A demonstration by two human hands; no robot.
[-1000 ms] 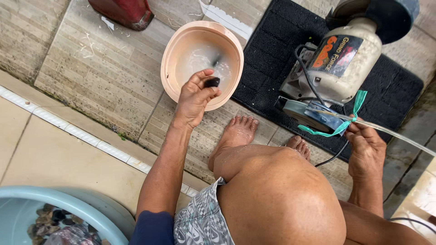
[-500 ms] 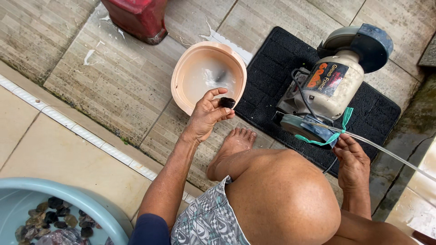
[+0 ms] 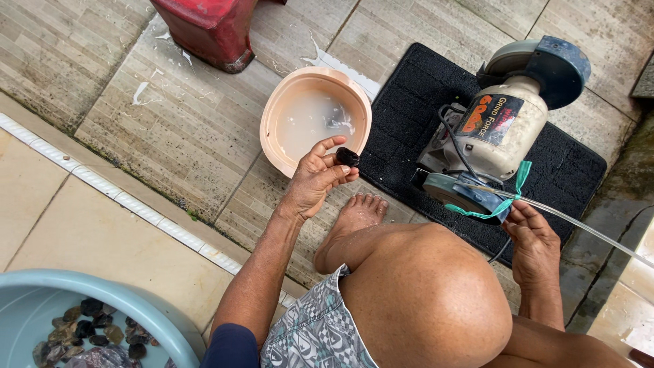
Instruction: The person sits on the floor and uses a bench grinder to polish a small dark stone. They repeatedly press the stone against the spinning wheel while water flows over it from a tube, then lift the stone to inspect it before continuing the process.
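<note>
Soft even daylight, faint shadows (none hard-edged), mild sheen on wet tiles, sharp focus, slight wide-angle stretch at edges

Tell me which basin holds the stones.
The pale blue basin at bottom left; dark stones lie inside. The peach basin holds only milky water.

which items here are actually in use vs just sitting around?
In use:
- dark stone, pinched in the left hand
- peach basin of cloudy water
- bench grinder on the black mat
- clear hose, by the right hand

Lying about:
- red stool
- blue tub of stones
</note>
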